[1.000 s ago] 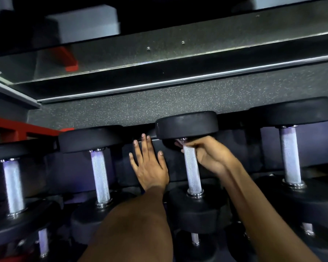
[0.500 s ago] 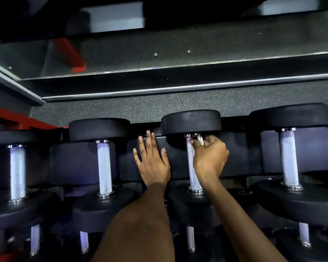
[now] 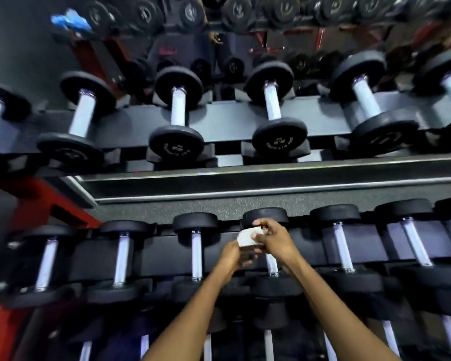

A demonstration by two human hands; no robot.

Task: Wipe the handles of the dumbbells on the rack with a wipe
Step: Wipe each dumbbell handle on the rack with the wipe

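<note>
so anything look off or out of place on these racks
Mostly tidy: the dumbbells sit in even rows. The one odd item is a crumpled blue thing at the top left of the upper rack; it is too blurred to identify.

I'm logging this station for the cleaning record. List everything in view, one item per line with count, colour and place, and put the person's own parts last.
Dumbbells, upper shelf: six in view, black heads, pale metal handles, lying front to back across the top tier.
Dumbbells, middle shelf: at least six, black heads, pale handles, in the row at the hands.
Dumbbells, lower shelf: several pale handles only, along the bottom edge.
Rack: one, dark with silver rails and red frame parts at the left.
Blue object: one, top left, too blurred to identify.
Wipe: one, white, folded, held in front of a middle-shelf handle.
Left hand: one, holds the wipe from below.
Right hand: one, pinches the wipe from above.
</note>
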